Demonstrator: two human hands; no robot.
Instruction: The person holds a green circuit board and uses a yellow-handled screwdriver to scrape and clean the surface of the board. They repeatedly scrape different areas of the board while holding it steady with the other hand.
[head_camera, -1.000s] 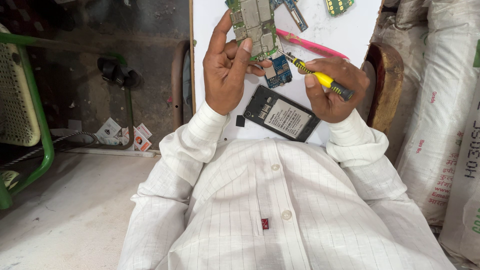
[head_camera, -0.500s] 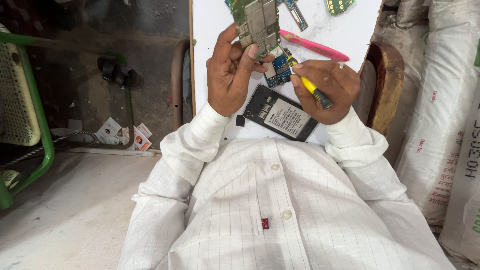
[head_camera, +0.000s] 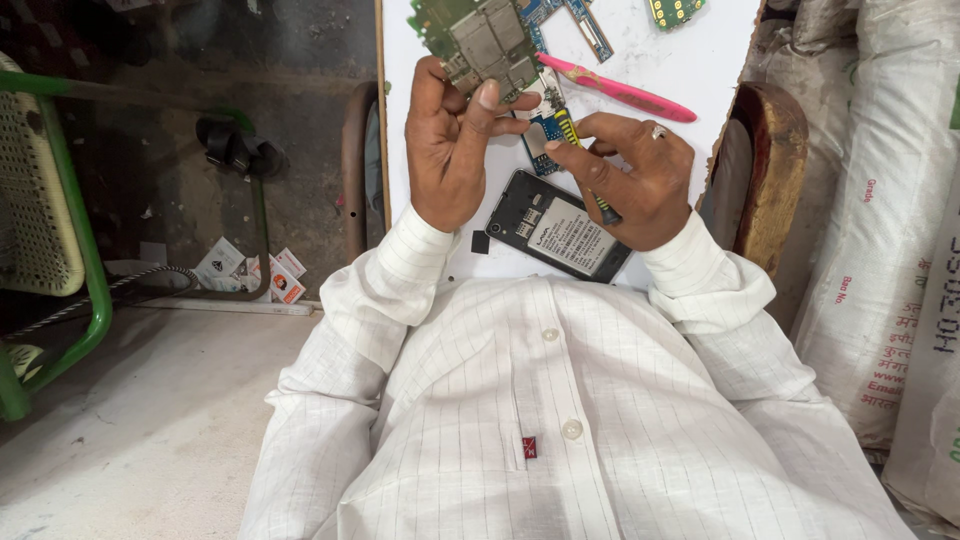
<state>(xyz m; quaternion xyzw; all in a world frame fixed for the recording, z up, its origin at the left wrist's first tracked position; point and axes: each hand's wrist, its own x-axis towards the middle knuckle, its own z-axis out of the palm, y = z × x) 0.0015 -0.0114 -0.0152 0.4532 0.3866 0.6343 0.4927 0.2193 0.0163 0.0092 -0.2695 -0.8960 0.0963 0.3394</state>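
Left hand (head_camera: 450, 150) grip pinches green circuit board (head_camera: 480, 40) above white tabletop (head_camera: 700, 60). Right hand (head_camera: 630, 180) grip closed round yellow screwdriver (head_camera: 575, 150), tip at board's lower edge. Keep board steady, tip square, pressure light.

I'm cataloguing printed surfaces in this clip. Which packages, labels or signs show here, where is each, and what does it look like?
Label: on the opened black phone body lying on the white board beneath the right hand; pale grey rectangle, dark print.
Sacks: stacked at the right edge; white woven bags, red and dark print.
Small packets: on the floor at left; white, orange marks.
Tag: on the shirt front; small red square.
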